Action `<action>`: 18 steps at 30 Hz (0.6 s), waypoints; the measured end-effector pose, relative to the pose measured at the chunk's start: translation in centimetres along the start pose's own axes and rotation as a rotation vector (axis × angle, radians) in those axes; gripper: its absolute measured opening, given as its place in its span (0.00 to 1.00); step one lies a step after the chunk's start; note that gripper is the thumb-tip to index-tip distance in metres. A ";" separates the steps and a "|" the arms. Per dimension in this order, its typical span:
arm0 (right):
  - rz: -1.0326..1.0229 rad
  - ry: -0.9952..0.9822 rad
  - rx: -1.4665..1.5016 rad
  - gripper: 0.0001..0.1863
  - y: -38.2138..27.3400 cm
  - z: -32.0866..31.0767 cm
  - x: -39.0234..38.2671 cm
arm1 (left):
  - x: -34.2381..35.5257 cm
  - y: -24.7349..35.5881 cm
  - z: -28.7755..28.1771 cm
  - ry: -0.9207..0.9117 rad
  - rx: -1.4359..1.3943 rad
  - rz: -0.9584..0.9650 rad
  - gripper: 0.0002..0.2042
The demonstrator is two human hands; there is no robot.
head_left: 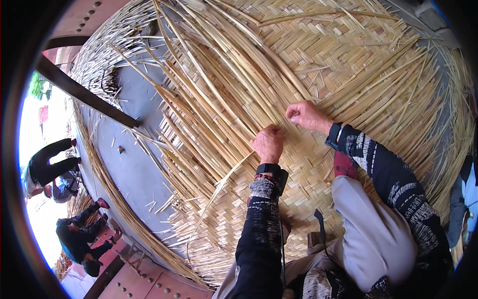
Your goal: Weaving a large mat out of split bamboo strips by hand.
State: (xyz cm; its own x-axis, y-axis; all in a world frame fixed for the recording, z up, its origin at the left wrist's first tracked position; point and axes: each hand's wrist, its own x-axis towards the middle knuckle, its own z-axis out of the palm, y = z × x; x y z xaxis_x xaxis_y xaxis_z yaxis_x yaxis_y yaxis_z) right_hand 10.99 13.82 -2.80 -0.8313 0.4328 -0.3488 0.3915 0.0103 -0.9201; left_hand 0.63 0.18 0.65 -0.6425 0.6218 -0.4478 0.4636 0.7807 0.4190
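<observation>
A large woven reed mat spreads out under and around me, its herringbone weave finished in the middle and its long split reeds loose on the far left and right. My left hand is closed low over the weave, where the loose reeds meet it. A pale reed strip runs from its fingers and curves down to the left. Just right of it and slightly farther, my right hand is closed with curled fingers; what they hold, if anything, is hidden.
A dark curved flat piece and a wooden block are beside my knee. Reed bundles lie at the far left on grey floor. A dark post stands there. Two people are at the left.
</observation>
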 end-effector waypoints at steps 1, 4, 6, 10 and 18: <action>-0.005 0.004 0.005 0.06 0.5 0.1 0.3 | -0.1 -0.1 -0.2 -0.029 -0.023 -0.006 0.11; 0.001 0.005 0.003 0.06 0.1 0.4 0.4 | -1.0 -0.6 -1.1 -0.100 -0.119 -0.052 0.09; 0.014 0.006 -0.003 0.06 -0.2 0.4 0.3 | -1.8 -1.7 -1.0 0.105 -0.219 0.193 0.12; -0.001 0.026 -0.004 0.06 -0.3 0.6 0.0 | -3.8 -2.9 -2.5 0.150 -0.095 0.265 0.20; 0.039 0.103 -0.305 0.03 -3.3 2.2 -1.5 | -6.1 -9.9 -4.9 0.290 0.175 0.163 0.19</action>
State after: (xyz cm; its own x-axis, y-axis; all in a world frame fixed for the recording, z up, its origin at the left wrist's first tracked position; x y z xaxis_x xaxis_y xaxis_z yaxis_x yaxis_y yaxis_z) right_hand 10.06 11.16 0.41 -0.7750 0.5272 -0.3483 0.5352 0.2547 -0.8054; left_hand -2.99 -11.65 3.08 -0.6856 0.7156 -0.1338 0.6557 0.6869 0.3136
